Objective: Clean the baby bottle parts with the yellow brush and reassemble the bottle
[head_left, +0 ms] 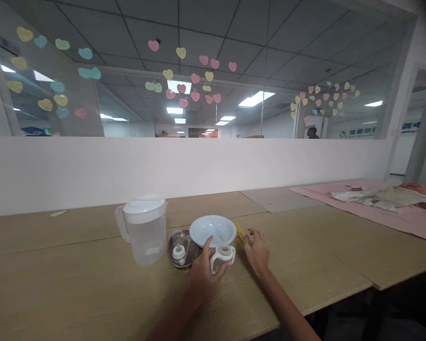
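Far beyond your right hand (258, 251) and up to its right, behind the window glass, you have a blue Chinese wall sign (358, 131) with a round green logo (342, 134) at its left; its characters are too blurred to read surely. Farther right of that hand, a second blue sign (411, 126) shows in part, and you can read 中 at its end. Above and beyond both your hands, heart-shaped notes (181, 88) on the glass bear writing too small to read.
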The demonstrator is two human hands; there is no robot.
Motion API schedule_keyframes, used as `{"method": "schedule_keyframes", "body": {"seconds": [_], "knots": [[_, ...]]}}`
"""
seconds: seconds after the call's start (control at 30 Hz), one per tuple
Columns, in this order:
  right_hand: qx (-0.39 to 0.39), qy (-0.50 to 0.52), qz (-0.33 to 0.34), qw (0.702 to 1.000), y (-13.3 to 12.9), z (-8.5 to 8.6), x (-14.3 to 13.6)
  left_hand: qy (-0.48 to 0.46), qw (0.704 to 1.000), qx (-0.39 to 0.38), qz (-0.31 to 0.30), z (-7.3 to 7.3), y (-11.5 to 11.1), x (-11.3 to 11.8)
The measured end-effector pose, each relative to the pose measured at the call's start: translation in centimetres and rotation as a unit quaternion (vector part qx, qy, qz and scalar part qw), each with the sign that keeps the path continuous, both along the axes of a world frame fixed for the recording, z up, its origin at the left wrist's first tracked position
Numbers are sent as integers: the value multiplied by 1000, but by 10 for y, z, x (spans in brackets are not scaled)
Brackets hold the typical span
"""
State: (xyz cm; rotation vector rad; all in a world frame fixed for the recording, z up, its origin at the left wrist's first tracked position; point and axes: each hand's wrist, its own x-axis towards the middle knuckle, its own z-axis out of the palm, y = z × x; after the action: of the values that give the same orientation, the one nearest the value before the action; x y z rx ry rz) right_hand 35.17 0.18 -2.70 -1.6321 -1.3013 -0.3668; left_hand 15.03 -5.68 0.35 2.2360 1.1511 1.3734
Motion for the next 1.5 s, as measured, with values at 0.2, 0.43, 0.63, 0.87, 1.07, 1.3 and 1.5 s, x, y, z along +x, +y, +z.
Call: {"method": "schedule_keyframes", "body": {"seconds": [0.2,0.43,0.63,0.87,1.07,1.3,1.5], "knots": [[-177,-95,124,972,46,44,-35,23,1000,-8,-16,-6,2,-3],[-329,-197,128,914,66,49,-54,9,988,91,123,-1,32,-37],[-349,-212,126,904,69,50,-54,211,948,68,227,-8,62,-62],[-343,-213,145,903,77,45,-60,295,931,31,213,-23,70,-67],[-302,-165,144,928,76,46,-51,325,921,-3,217,-19,68,-66],[-61,89,201,974,57,32,-41,319,919,19,232,-19,69,-65],[49,252,171,951,47,13,-36,252,932,56,256,-10,65,-60]]}}
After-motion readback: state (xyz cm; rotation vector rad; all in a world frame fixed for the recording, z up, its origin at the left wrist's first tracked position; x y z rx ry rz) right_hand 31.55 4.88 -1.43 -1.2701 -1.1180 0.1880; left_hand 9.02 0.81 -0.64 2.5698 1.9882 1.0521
